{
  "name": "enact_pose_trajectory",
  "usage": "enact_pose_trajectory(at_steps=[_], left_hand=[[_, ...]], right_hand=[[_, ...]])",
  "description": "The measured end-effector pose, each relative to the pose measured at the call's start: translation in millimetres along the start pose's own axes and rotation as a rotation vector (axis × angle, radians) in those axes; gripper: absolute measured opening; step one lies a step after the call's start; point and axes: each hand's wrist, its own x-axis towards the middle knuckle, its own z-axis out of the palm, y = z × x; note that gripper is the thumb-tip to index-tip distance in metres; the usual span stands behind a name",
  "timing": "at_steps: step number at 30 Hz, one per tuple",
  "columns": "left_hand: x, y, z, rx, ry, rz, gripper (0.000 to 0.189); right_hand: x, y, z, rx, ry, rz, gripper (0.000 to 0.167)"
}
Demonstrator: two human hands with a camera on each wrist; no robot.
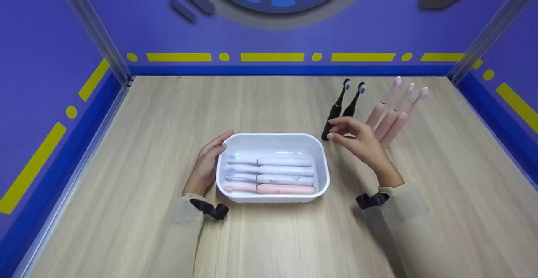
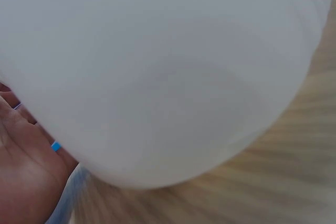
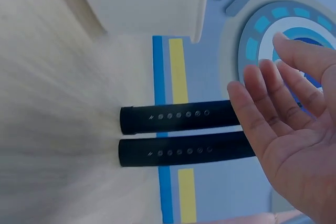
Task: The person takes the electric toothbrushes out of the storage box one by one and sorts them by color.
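My left hand (image 1: 207, 162) grips the left side of a white plastic tub (image 1: 272, 136), its fingertips at the rim. In the left wrist view the tub's pale wall (image 2: 173, 77) fills most of the picture, with part of the palm (image 2: 26, 166) beside it. Three white electric toothbrushes (image 1: 286, 170) and a pink one (image 1: 286, 189) lie side by side in the tub, heads to the left. Two black electric toothbrushes (image 3: 173, 117) stand upright right of the tub. Close in front of them is my right hand (image 1: 361, 141), holding nothing, fingers loosely bent and thumb apart.
Three pink electric toothbrushes (image 1: 393, 122) stand upright behind and right of the right hand. All of this is on a wood-grain table (image 1: 168, 114). Blue panels (image 1: 269, 38) with yellow dashes enclose the back and both sides.
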Motion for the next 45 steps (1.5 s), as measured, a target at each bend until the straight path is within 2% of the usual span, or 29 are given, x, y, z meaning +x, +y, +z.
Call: enact_pose_trajectory(at_steps=[8,20,30,38,45], left_hand=[[0.3,-0.9,-1.0,0.020,0.018,-0.008,0.046],[-0.2,-0.2,0.6,-0.006,0.005,0.011,0.045],[0.1,-0.2,0.0,-0.002,0.009,-0.003,0.045],[1.0,-0.7,-0.2,0.008,0.017,-0.004,0.045],[0.9,-1.2,0.1,0.003,0.020,-0.004,0.045]], right_hand=[[7.6,-11,8,-0.109,-0.113,0.030,0.034],[20.8,-25,24,-0.211,-0.284,-0.009,0.037],[34.6,-36,32,-0.321,-0.499,-0.049,0.039],[44.3,-45,41,-0.396,-0.656,-0.007,0.041],[50.9,-45,51,-0.428,-0.706,0.039,0.041]])
